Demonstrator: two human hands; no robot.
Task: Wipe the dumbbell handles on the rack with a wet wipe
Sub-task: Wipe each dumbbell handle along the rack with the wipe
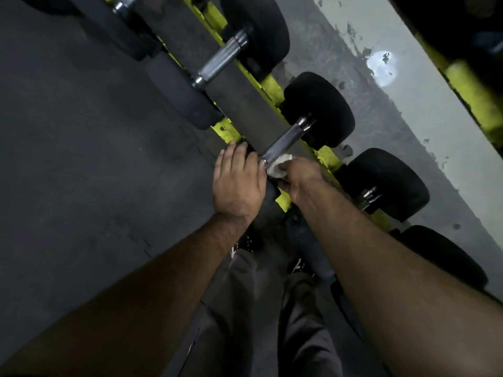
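A row of black dumbbells lies across a yellow rack (272, 87), running from top left to lower right. The middle dumbbell's knurled steel handle (283, 141) shows between its far black head (318, 110) and my hands. My right hand (302, 176) grips a crumpled white wet wipe (279, 165) and holds it against the near end of that handle. My left hand (238, 180) lies flat over the near head of the same dumbbell, fingers straight, hiding most of it.
Another dumbbell with a bare steel handle (221, 61) lies up-left, and two more dumbbells (386, 183) lie to the lower right. A second yellow rack rail (473, 91) runs along the right edge. Dark rubber floor (81, 159) spreads to the left. My legs and shoes are below.
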